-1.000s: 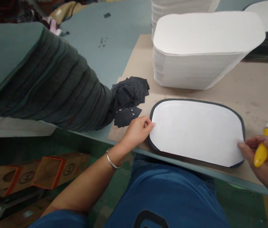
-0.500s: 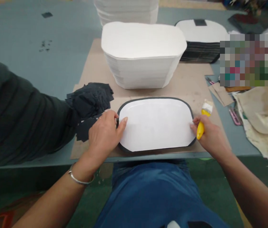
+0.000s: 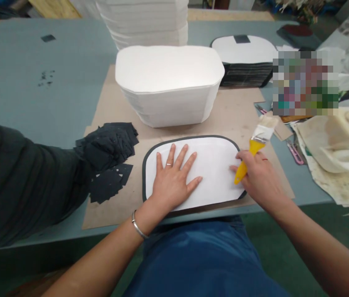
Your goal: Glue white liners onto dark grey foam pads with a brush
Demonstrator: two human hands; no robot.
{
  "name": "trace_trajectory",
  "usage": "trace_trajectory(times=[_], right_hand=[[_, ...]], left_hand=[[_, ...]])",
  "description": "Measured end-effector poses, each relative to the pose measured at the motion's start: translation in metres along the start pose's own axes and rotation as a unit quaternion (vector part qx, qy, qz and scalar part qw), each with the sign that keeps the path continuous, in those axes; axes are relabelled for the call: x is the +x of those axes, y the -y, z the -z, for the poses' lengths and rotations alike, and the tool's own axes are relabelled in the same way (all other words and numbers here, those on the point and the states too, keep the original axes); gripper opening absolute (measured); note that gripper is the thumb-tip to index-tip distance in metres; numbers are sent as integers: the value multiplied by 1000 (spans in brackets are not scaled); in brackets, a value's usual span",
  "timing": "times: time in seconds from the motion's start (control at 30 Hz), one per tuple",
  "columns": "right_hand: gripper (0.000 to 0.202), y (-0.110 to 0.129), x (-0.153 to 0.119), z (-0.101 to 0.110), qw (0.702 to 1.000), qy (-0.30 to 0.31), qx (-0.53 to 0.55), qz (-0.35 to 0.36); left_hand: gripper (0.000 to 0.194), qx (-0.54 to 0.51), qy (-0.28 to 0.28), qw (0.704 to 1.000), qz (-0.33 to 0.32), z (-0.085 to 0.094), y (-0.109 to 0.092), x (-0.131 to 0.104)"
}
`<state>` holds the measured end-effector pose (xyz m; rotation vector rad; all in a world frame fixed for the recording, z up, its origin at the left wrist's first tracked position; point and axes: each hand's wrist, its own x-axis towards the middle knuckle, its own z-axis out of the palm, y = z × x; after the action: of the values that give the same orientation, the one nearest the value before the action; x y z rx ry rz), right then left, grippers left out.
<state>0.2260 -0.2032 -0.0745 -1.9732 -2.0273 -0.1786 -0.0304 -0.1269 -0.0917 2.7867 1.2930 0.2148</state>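
A white oval panel (image 3: 213, 173) with a dark border lies on brown cardboard in front of me. My left hand (image 3: 174, 177) rests flat on its left half, fingers spread. At the panel's right edge my right hand (image 3: 255, 169) is closed around a paintbrush (image 3: 256, 144) with a yellow handle; its whitish bristles point up and away from me. The thumb and fingertips of that hand are by the panel's edge. To the left lie small dark fabric pieces (image 3: 109, 144) in a loose heap, with a few more pieces (image 3: 109, 181) nearer me.
Behind the panel stands a tall stack of white oval sheets (image 3: 171, 103), with another white stack (image 3: 149, 24) beyond. Dark-edged panels (image 3: 245, 74) are piled at back right. A pink cutter (image 3: 295, 153) and stained cloth (image 3: 326, 165) lie right. A dark sleeve (image 3: 32, 185) reaches in from the left.
My left hand has moved from the panel's left edge onto its face and spread flat. The brush in my right hand has tilted, its bristles now farther from me. The view has shifted.
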Motion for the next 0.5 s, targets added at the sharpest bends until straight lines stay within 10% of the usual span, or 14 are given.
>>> trace_trajectory(times=[0.17,0.5], right_hand=[[13,38,46,-35,980,23,130,152],[12,35,51,-48,973,3,195,125]], left_hand=[[70,4,-6,1000,0,0,0,-1],[85,-6,-41,999,16,-2,-1,-2]])
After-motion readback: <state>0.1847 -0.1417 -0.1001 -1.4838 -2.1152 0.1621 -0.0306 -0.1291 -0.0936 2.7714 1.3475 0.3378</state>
